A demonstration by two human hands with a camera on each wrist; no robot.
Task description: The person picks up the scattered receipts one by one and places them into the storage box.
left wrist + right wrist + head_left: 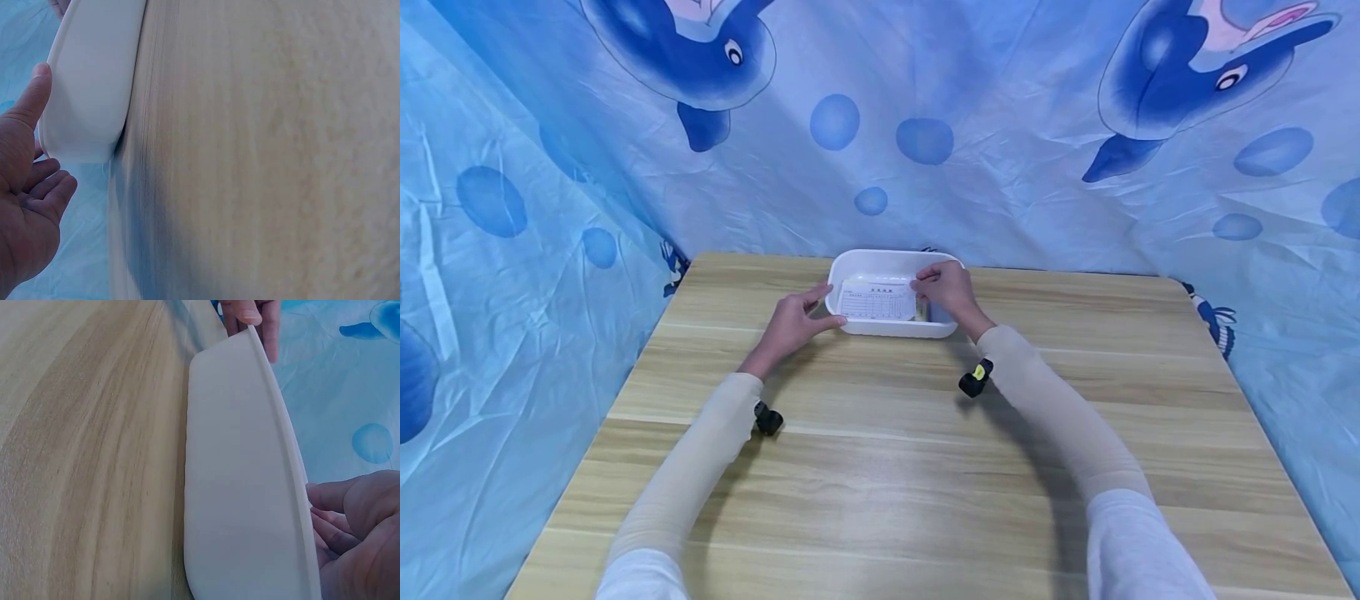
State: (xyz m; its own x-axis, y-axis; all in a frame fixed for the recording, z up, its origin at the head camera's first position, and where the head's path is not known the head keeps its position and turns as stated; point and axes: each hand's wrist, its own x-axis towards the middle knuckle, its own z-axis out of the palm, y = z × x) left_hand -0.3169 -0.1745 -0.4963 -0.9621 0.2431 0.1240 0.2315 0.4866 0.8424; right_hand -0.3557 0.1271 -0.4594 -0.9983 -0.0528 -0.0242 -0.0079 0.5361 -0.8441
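Note:
A white rectangular plastic tub (898,328) stands at the table's far edge. Inside it lies a printed paper form (877,302) with a table of lines, facing up. My left hand (792,323) holds the tub's left end, thumb on the front rim and fingers at the side; the left wrist view shows the thumb (39,87) against the rim. Over the tub's right part, my right hand (951,290) pinches the form's right edge between thumb and fingers. A small yellowish thing (922,310) peeks out beside the form, mostly hidden. In the right wrist view the tub wall (244,456) hides the fingertips.
The wood-grain table (865,467) extends toward me in front of the tub. Close behind its far edge hangs a blue curtain (1030,208) with dolphin prints, and it also runs along the left and right sides. Black wrist cameras (976,379) sit on both forearms.

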